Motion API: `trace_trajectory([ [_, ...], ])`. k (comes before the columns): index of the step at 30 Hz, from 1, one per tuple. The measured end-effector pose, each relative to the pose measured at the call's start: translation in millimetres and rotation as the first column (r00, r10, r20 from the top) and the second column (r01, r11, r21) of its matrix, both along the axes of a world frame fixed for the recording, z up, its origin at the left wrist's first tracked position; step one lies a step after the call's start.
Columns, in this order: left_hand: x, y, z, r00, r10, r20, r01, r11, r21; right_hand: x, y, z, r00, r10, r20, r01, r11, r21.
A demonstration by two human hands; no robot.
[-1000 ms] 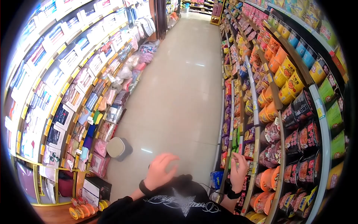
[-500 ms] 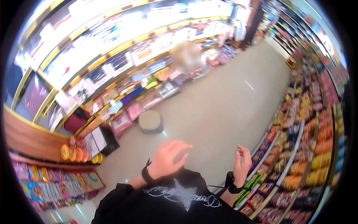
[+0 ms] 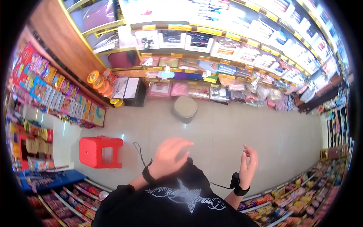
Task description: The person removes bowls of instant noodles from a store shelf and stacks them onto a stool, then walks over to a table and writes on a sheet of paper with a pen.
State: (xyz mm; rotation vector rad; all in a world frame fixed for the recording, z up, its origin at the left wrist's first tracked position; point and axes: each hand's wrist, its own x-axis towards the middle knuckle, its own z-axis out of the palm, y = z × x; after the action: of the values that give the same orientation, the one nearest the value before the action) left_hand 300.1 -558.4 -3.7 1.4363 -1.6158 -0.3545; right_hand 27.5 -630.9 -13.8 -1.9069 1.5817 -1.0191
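Note:
My left hand is held in front of my black shirt, its fingers curved with a gap between thumb and fingers and nothing in them. To the right, my right hand is raised with its fingers loosely bent and apart, also holding nothing. Both wrists wear dark bands, and a thin cord hangs by each. Neither hand touches any goods. Beyond the left hand a round-cornered beige stool stands on the floor, out of reach of the fingers.
Ahead run shelves of packaged clothing. A red plastic stool stands on the tiled floor at left. Hanging snack packets and orange-lidded jars are at far left. Snack racks lie at lower right and lower left.
The view has turned left: the clothing shelves now lie straight ahead, and the red stool has come into sight. My hands keep nearly the same pose.

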Motion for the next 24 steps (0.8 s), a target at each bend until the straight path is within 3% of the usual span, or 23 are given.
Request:
trace_trajectory([
  [10, -15, 73, -10, 0.945, 0.327, -0.026, -0.317, 0.931, 0.18, 19, -20, -19, 0.939, 0.333, 0.089, -0.342, 0.934, 0.104],
  [16, 23, 142, -11, 0.812, 0.582, -0.039, -0.575, 0.81, 0.116, 99, 0, 8, 0.802, 0.581, 0.14, -0.595, 0.797, 0.099],
  [24, 117, 281, 1, 0.589, 0.808, 0.005, -0.807, 0.587, 0.067, 255, 74, 6, 0.685, 0.705, 0.185, -0.724, 0.686, 0.067],
])
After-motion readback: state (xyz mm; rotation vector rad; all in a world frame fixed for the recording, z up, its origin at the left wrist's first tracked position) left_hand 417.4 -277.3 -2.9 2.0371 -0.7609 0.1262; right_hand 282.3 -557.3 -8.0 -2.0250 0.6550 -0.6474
